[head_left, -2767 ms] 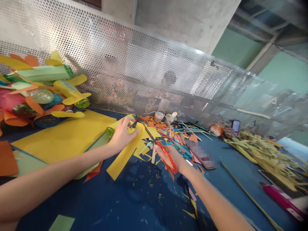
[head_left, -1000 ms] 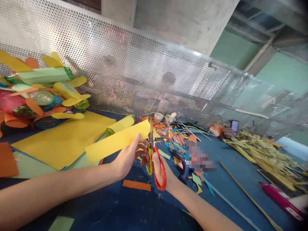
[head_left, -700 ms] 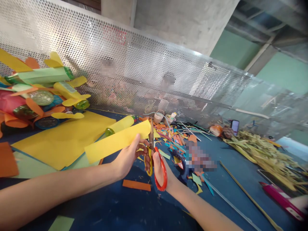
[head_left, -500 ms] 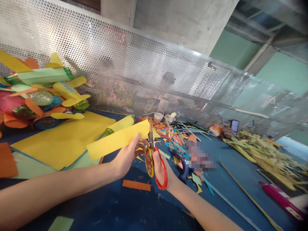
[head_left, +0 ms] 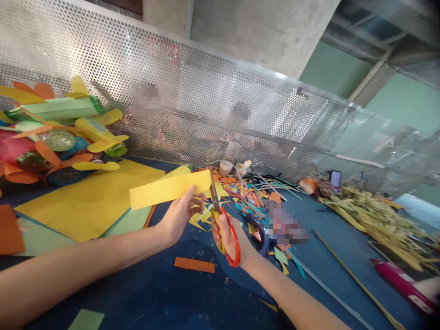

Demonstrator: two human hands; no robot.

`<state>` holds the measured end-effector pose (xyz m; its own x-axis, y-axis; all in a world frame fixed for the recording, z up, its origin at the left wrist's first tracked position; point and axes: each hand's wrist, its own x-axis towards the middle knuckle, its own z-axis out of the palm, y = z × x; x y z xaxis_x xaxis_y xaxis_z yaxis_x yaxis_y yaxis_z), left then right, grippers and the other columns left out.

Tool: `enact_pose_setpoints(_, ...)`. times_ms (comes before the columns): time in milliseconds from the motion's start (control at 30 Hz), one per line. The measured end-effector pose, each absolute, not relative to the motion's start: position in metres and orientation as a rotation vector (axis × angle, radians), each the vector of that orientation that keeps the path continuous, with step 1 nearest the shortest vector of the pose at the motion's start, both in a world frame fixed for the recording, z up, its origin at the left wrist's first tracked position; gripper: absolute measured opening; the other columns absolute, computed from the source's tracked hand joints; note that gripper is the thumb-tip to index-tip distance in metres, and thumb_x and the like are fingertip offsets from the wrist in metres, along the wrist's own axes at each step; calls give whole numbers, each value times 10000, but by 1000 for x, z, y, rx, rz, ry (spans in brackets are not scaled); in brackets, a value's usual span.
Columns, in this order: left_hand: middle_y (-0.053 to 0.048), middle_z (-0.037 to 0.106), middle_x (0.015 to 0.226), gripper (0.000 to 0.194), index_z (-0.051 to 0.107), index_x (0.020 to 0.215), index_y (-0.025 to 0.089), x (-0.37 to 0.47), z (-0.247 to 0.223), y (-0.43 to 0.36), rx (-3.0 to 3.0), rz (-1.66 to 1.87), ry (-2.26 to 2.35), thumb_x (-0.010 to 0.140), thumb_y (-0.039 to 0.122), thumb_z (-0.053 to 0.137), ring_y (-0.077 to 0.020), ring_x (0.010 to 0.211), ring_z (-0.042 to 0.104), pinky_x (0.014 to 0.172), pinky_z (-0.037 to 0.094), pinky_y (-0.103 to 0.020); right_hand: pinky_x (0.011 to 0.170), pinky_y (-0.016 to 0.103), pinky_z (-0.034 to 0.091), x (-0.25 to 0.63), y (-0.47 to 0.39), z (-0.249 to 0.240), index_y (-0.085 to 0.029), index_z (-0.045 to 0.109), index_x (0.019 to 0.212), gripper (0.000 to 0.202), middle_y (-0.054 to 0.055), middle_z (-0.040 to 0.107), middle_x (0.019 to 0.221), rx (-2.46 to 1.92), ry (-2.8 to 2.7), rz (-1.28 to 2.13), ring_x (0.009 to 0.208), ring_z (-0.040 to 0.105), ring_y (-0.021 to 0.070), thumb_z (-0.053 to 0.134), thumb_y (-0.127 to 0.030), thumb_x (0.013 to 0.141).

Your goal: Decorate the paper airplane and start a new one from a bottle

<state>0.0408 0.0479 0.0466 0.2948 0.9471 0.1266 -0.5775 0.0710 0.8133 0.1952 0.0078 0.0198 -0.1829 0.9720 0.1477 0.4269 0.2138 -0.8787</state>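
My left hand [head_left: 182,208] pinches a strip of yellow paper [head_left: 165,189] between thumb and fingers, holding it above the blue table. In my right hand [head_left: 228,236] is a pair of scissors [head_left: 234,245] with one red and one yellow handle loop. Their blades point up and away from me, against the right end of the strip. Whether the blades are fully closed is hard to see. Under my wrists lies an orange paper strip [head_left: 194,265]. Behind the held strip, a yellow-wrapped bottle shape [head_left: 178,171] is mostly hidden.
At left, a large yellow sheet [head_left: 85,197] lies near a pile of paper-covered bottles [head_left: 62,133]. Coloured scraps [head_left: 240,188] spread beyond my hands. Dried husks [head_left: 374,211], a thin stick [head_left: 357,279] and a magenta tool [head_left: 402,284] are at right. A perforated metal panel [head_left: 206,91] stands behind.
The yellow strip has shifted slightly and turned more level. The scissors have tilted, with their handles lower and a little to the right, and their blades look closer together.
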Motion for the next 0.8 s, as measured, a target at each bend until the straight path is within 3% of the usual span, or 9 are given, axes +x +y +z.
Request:
enact_pose_setpoints(267,-39,605,785,270,584,842,143,37,48,60,886,1304,527,775,405,592,-121,608,521,594,434,-255,390,205,294,201,8,35,-208,334,621,509,-40,367,508,-1352,-1791,882,402,376,82,270,-658,850)
enact_pose_setpoints(800,-37,610,729,232,620,788,105,30,46,84,895,1417,533,704,320,646,-156,659,592,615,483,-285,392,208,264,213,16,46,-206,316,562,568,-36,339,485,-1482,-1956,769,402,338,77,227,-704,820)
